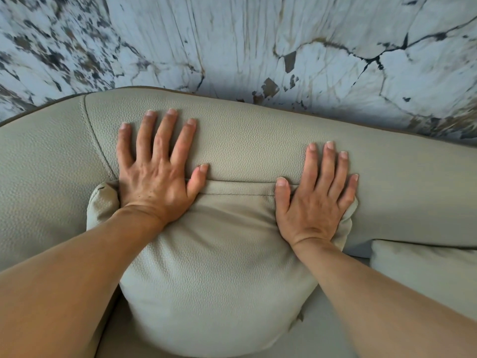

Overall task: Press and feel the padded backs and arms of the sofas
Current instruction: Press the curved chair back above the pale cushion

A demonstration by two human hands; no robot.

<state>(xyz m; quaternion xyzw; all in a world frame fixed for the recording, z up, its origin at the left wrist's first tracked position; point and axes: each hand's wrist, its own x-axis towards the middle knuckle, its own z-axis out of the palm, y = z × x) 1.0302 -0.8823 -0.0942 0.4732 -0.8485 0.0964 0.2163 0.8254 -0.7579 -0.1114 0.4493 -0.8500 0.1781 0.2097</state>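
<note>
A beige, pebble-grained leather sofa back (253, 140) curves across the view, with a stitched seam at its left. A loose matching cushion (214, 275) leans against it. My left hand (154, 171) lies flat with fingers spread on the sofa back, its heel on the cushion's upper left corner. My right hand (315, 197) also lies flat with fingers apart, straddling the cushion's upper right edge and the sofa back. Neither hand holds anything.
Behind the sofa back rises a white marble-patterned wall (258, 42) with dark veins. A second cushion (426, 270) shows at the right edge. The sofa's left section (46, 182) continues past the seam.
</note>
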